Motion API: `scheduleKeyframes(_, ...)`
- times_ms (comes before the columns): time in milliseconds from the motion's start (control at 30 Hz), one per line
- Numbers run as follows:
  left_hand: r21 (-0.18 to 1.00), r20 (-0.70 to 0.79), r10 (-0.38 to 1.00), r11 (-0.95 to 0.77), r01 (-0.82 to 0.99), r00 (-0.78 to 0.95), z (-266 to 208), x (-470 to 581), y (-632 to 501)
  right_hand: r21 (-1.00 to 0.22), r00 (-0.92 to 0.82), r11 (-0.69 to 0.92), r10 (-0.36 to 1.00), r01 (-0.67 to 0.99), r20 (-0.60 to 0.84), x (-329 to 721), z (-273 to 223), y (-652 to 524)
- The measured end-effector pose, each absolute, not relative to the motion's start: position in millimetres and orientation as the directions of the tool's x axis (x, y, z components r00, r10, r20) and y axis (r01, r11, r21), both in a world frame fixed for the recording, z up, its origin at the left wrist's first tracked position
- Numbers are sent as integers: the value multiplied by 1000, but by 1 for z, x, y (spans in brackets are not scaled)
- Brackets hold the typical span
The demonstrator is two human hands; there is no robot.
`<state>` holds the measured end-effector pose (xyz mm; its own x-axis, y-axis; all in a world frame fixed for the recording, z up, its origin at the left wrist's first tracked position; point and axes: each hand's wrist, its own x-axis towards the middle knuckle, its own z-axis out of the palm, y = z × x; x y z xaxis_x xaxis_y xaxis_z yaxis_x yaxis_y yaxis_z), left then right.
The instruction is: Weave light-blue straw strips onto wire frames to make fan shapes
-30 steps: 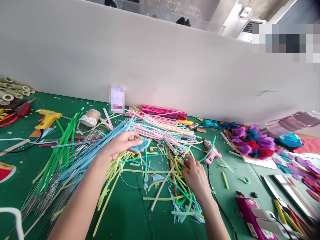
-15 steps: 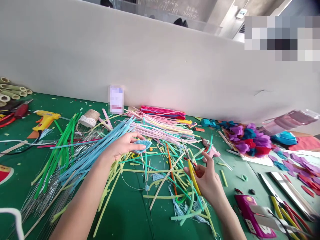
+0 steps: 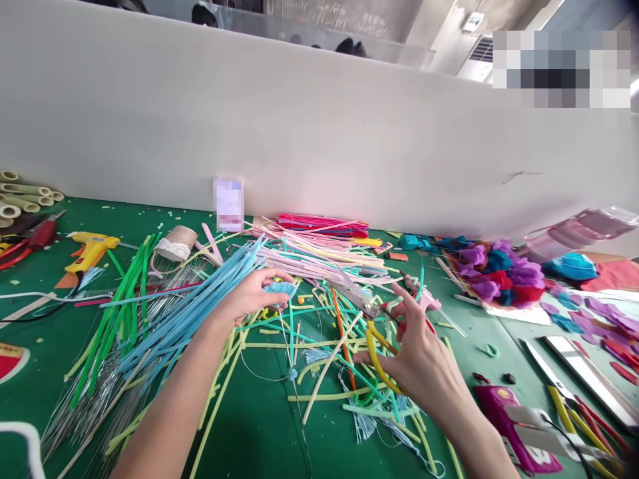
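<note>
A person works with two bare hands over a green tabletop [image 3: 249, 432] strewn with fuzzy craft stems, behind a plain white partition [image 3: 299, 120]. The left hand [image 3: 254, 294] pinches a small, flat, light-blue fuzzy piece [image 3: 280, 289] between thumb and fingers, just above the clutter near the middle of the table. A thin metal wire [image 3: 284, 332] runs down below the piece, past a small blue tuft [image 3: 293, 374]; whether the two join is hard to make out beneath the fingers. The right hand [image 3: 424, 342] holds steel-bladed scissors with yellow and red handles [image 3: 370, 311], its fingers partly spread about the grips. The blades stand apart and point away from the person, toward a heap of pale-pink fuzzy stems [image 3: 319, 259], well clear of the blue piece.

Beside the left hand lies a slanting sheaf of light-blue fuzzy stems [image 3: 200, 313], with bright-green stems [image 3: 117, 313] to its left. A yellow glue gun [image 3: 92, 249] and a roll of tan twine [image 3: 180, 241] rest farther back. On the right sit purple, red and teal flowers [image 3: 504, 273], a magenta power strip [image 3: 492, 397] and a second pair of scissors [image 3: 569, 401].
</note>
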<state>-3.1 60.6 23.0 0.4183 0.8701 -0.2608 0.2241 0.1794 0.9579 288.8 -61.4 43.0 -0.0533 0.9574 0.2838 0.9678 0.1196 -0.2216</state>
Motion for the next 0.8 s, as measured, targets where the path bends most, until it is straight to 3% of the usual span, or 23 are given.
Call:
scheduleKeyframes(200, 956, -247, 854, 137, 260, 457, 27, -4, 59, -137, -132, 229, 856, 964, 500, 296, 58, -43)
scheduleKeyframes(567, 963, -204, 839, 78, 259, 504, 24, -6, 62, -38, -241, 278, 884, 960, 400, 285, 46, -28)
scheduleKeyframes(800, 965, -237, 824, 140, 221, 515, 17, -7, 64, -35, -287, 345, 828, 938, 482, 285, 23, -33)
